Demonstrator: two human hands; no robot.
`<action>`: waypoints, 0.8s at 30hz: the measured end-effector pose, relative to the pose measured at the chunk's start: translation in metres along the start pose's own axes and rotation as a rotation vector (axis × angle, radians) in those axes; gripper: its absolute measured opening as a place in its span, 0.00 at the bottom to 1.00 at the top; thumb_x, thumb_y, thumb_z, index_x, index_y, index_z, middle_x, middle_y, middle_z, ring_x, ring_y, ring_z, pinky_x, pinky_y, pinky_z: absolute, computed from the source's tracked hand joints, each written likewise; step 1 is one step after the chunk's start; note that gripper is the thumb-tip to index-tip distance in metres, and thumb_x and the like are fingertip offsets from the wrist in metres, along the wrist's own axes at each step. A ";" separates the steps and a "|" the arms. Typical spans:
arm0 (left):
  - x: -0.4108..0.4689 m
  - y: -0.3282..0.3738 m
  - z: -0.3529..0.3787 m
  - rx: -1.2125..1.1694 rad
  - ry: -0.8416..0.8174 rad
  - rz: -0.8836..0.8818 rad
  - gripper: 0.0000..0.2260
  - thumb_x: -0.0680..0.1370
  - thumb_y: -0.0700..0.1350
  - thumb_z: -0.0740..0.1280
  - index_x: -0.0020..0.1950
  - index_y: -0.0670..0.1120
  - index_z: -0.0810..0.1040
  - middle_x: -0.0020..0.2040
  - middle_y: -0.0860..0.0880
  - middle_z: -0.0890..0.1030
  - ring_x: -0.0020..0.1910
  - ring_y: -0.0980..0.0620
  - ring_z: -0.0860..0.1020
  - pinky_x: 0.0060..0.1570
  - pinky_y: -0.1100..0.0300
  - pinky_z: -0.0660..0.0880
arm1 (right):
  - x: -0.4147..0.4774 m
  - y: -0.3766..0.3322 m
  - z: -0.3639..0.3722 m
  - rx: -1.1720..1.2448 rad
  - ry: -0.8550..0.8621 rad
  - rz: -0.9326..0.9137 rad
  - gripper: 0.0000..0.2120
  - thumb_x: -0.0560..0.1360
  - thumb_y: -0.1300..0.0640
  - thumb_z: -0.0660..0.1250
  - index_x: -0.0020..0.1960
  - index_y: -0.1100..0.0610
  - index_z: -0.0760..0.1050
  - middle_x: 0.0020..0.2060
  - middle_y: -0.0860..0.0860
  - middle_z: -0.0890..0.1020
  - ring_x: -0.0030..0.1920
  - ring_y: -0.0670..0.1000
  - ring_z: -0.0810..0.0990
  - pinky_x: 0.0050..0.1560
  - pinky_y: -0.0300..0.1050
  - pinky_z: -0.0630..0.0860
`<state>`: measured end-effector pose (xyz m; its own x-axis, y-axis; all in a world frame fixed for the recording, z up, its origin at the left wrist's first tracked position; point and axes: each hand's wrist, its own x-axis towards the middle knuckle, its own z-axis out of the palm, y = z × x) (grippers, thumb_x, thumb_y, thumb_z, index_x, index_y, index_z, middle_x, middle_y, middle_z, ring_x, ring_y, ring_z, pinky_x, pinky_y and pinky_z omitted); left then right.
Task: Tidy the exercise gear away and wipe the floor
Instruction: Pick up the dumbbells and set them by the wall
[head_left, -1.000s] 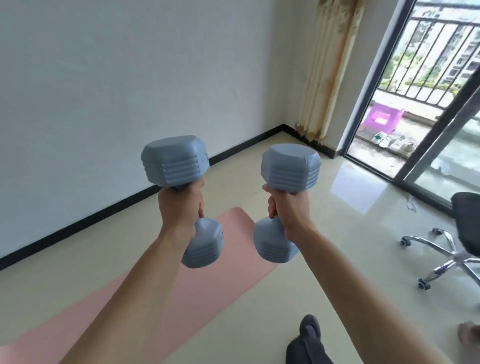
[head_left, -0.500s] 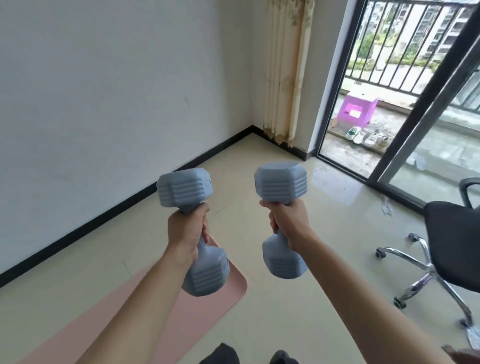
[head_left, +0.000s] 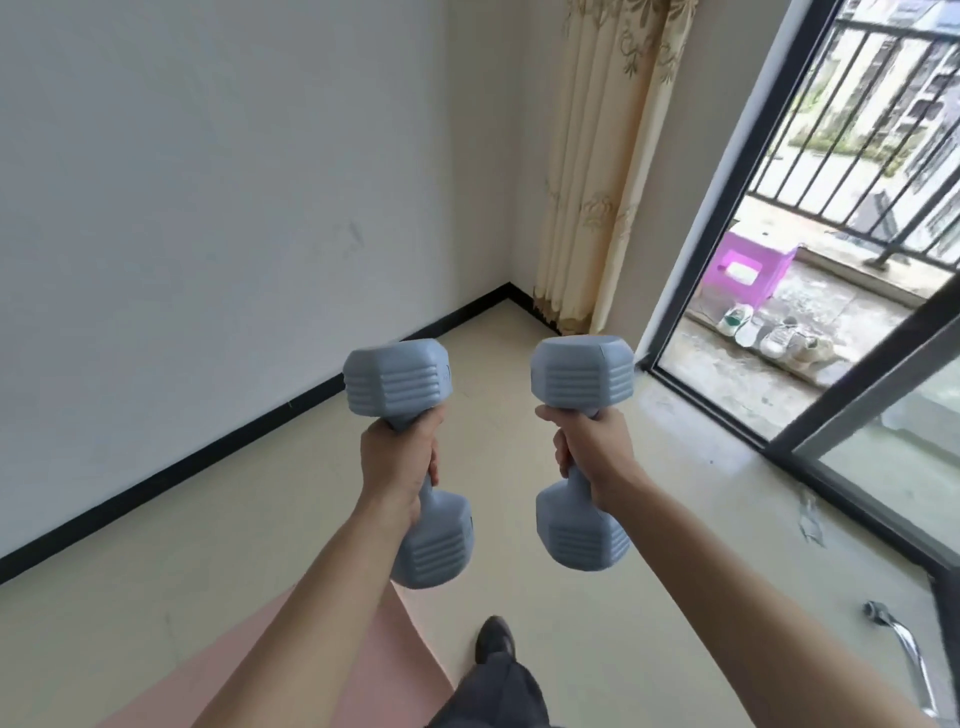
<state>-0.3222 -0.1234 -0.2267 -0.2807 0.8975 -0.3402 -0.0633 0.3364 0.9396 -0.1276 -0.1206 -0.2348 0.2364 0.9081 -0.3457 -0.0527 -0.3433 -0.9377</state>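
Stepped off pink foam mat (head_left: 358, 675); left grip (head_left: 397, 460) clenches grey-blue plastic hex dumbbell (head_left: 397, 376), right grip (head_left: 592, 444) its twin (head_left: 582, 371). Mid-carry; next: stow both.

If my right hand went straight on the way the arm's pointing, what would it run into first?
Nothing close: the right hand, gripping its dumbbell, has open floor ahead, then probably the white wall near the curtain. Depth is unclear.

Blue-grey ribbed dumbbells (head_left: 397, 376), pink mat (head_left: 384, 670), cream floral-patterned curtain (head_left: 597, 156), purple stool (head_left: 750, 273)
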 end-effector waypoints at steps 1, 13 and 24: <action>0.024 0.009 0.010 0.004 0.008 -0.005 0.13 0.71 0.46 0.72 0.32 0.44 0.72 0.25 0.45 0.71 0.25 0.49 0.67 0.31 0.56 0.68 | 0.026 -0.011 0.004 -0.022 0.001 0.000 0.09 0.71 0.60 0.72 0.39 0.58 0.72 0.24 0.53 0.70 0.24 0.50 0.67 0.26 0.41 0.66; 0.271 0.118 0.135 -0.004 0.072 -0.024 0.17 0.71 0.51 0.73 0.33 0.44 0.70 0.26 0.45 0.69 0.28 0.48 0.67 0.31 0.56 0.67 | 0.318 -0.135 0.042 -0.040 -0.095 -0.001 0.10 0.71 0.59 0.71 0.36 0.58 0.71 0.26 0.55 0.70 0.24 0.50 0.66 0.26 0.40 0.66; 0.507 0.179 0.255 0.014 0.307 -0.138 0.17 0.72 0.51 0.72 0.32 0.42 0.70 0.29 0.41 0.71 0.29 0.47 0.69 0.33 0.57 0.69 | 0.620 -0.203 0.092 -0.163 -0.243 0.103 0.10 0.70 0.56 0.71 0.36 0.57 0.71 0.25 0.53 0.72 0.24 0.50 0.68 0.29 0.44 0.67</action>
<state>-0.2313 0.4652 -0.2405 -0.5457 0.7163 -0.4350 -0.1083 0.4545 0.8842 -0.0593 0.5343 -0.2618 -0.0023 0.8905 -0.4550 0.0962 -0.4527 -0.8865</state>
